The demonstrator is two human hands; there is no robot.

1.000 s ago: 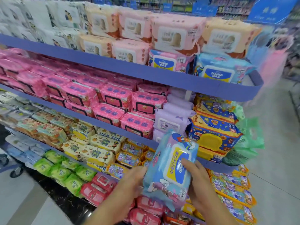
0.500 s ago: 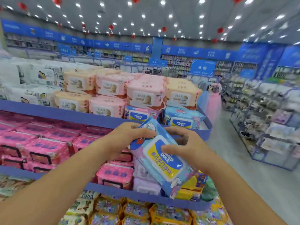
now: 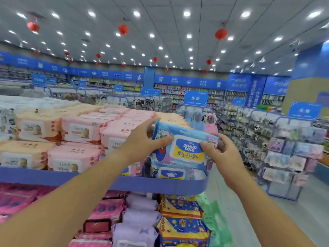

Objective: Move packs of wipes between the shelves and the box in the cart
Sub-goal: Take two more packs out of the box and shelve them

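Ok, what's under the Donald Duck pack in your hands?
Another Donald Duck pack lies on the top shelf right beneath the held pack. Whether the two touch, and anything behind the lower one, is covered.

Item: soft light-blue plastic wipes pack, blue-and-yellow Donald Duck lid label facing me; slightly tilted; gripped at its ends by left hand and right hand; I log it just above a matching pack on the blue top shelf.
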